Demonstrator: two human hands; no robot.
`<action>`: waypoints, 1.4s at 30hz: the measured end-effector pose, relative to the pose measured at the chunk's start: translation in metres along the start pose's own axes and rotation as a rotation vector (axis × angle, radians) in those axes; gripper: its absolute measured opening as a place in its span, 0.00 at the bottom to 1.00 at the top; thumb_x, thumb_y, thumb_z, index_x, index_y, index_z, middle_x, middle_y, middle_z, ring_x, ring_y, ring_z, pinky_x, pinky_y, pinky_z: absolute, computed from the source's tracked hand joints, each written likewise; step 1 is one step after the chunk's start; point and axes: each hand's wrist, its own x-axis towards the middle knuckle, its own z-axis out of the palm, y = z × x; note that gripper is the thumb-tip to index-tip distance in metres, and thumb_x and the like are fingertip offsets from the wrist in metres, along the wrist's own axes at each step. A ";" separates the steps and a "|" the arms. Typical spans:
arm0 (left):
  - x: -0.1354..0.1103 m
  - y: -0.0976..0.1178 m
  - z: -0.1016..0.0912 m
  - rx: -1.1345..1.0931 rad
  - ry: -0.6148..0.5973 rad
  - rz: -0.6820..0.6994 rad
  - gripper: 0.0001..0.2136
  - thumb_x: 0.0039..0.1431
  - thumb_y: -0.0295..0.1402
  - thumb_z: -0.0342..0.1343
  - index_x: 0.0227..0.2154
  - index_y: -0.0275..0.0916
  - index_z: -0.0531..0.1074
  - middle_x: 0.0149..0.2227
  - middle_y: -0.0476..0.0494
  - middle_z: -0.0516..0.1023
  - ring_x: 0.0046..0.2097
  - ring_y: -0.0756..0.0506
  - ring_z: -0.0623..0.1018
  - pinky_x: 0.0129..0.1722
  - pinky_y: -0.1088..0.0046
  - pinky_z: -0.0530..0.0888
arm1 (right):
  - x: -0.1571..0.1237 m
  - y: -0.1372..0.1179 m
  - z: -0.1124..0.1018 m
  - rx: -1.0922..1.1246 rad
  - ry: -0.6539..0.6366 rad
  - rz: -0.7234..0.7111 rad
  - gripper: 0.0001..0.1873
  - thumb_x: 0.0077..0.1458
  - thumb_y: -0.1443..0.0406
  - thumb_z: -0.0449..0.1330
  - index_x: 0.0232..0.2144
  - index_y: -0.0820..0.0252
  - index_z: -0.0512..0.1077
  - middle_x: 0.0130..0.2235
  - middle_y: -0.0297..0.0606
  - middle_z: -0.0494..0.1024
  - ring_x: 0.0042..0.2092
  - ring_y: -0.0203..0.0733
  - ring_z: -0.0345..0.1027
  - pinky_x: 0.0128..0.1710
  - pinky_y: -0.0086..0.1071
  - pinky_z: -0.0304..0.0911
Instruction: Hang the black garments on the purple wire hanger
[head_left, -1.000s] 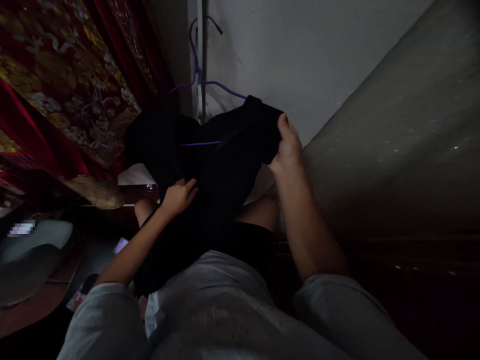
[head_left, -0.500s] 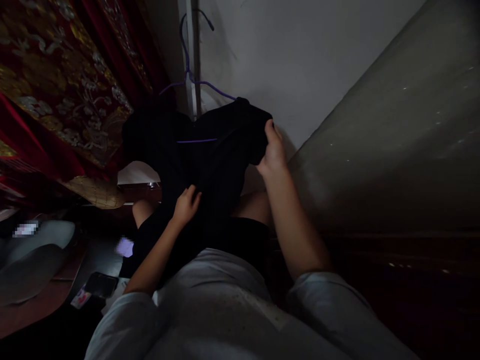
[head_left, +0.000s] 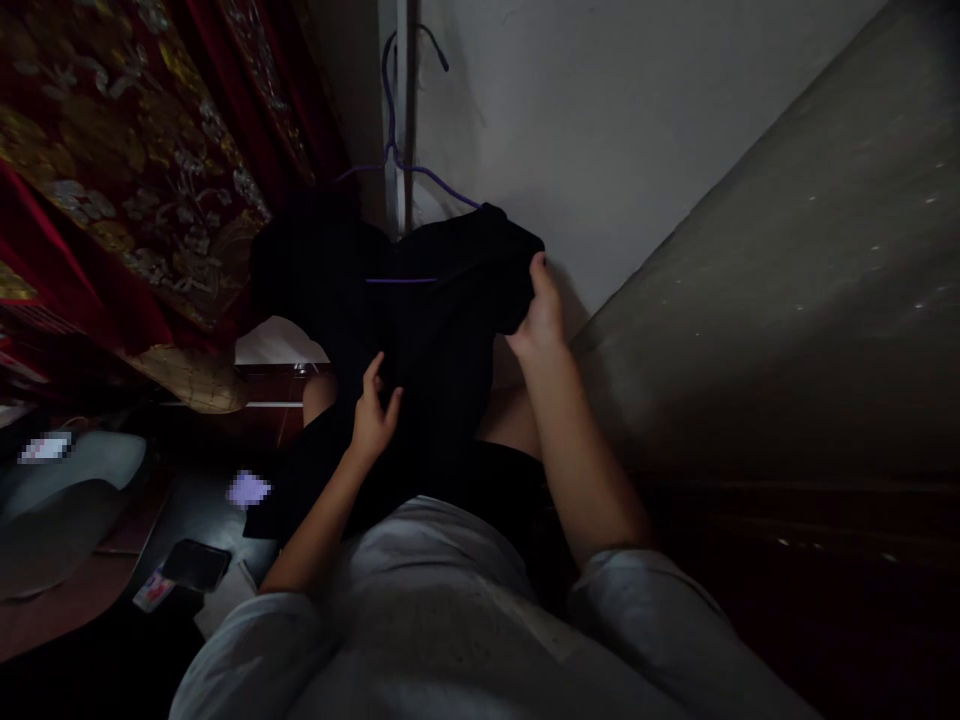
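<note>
A black short-sleeved garment (head_left: 450, 300) hangs on a purple wire hanger (head_left: 442, 187), whose hook rises in front of a narrow upright post. Through the neckline shows the hanger's lower bar. My right hand (head_left: 541, 310) is closed on the sleeve at the right, thumb on top; its other fingers are mostly hidden behind the cloth. Low on the front of the garment lies my left hand (head_left: 375, 412), its thumb and a finger stretched apart against the dark fabric. The remaining fingers are hard to make out.
Red cloth with gold and silver embroidery (head_left: 112, 150) hangs at the left. A pale wall (head_left: 637, 120) and a grey slanting surface (head_left: 787, 330) stand to the right. At lower left are a phone-like dark object (head_left: 197, 566) and a grey stool or chair (head_left: 67, 520).
My left hand has loosened from a closed pose, its finger and thumb now spread. My right hand stays on the sleeve. The view has shifted slightly.
</note>
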 end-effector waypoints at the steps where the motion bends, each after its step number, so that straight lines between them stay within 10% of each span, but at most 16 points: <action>1: -0.003 0.001 0.004 -0.079 0.062 -0.033 0.34 0.69 0.37 0.58 0.72 0.45 0.47 0.43 0.42 0.74 0.39 0.46 0.77 0.45 0.67 0.76 | -0.004 -0.003 0.002 0.014 0.054 0.023 0.26 0.62 0.45 0.50 0.47 0.57 0.71 0.54 0.49 0.76 0.60 0.51 0.69 0.59 0.55 0.67; 4: -0.011 0.001 0.018 -0.340 0.202 -0.174 0.42 0.63 0.37 0.65 0.71 0.48 0.43 0.38 0.48 0.72 0.35 0.50 0.76 0.42 0.72 0.75 | -0.037 -0.017 0.009 -0.107 0.267 -0.076 0.25 0.58 0.53 0.58 0.55 0.53 0.64 0.62 0.44 0.67 0.67 0.50 0.60 0.65 0.58 0.57; 7: -0.018 0.002 0.032 -0.393 0.185 -0.238 0.26 0.58 0.36 0.68 0.57 0.42 0.66 0.36 0.49 0.73 0.36 0.50 0.77 0.42 0.75 0.74 | -0.097 -0.027 0.020 -0.261 0.304 -0.262 0.25 0.57 0.56 0.60 0.55 0.51 0.63 0.60 0.44 0.67 0.65 0.49 0.61 0.65 0.55 0.57; 14: -0.025 0.020 0.045 -0.310 0.066 -0.188 0.06 0.60 0.33 0.64 0.35 0.37 0.73 0.33 0.47 0.76 0.36 0.49 0.77 0.38 0.76 0.73 | -0.195 0.008 0.031 -0.147 0.047 0.136 0.15 0.54 0.57 0.64 0.38 0.57 0.67 0.36 0.35 0.70 0.38 0.38 0.66 0.40 0.33 0.64; 24: -0.026 0.026 0.039 -0.259 0.069 -0.223 0.06 0.60 0.34 0.62 0.32 0.37 0.74 0.31 0.47 0.77 0.34 0.48 0.77 0.36 0.74 0.73 | -0.189 0.000 0.016 -0.294 -0.286 0.233 0.11 0.59 0.55 0.60 0.35 0.55 0.69 0.35 0.38 0.75 0.38 0.44 0.70 0.39 0.36 0.63; 42: -0.031 0.024 0.039 -0.204 0.045 -0.172 0.06 0.61 0.33 0.62 0.32 0.37 0.73 0.31 0.47 0.76 0.34 0.48 0.76 0.36 0.74 0.72 | -0.182 0.003 0.012 -0.224 -0.331 0.350 0.13 0.54 0.55 0.60 0.26 0.57 0.67 0.28 0.32 0.70 0.33 0.40 0.65 0.36 0.34 0.59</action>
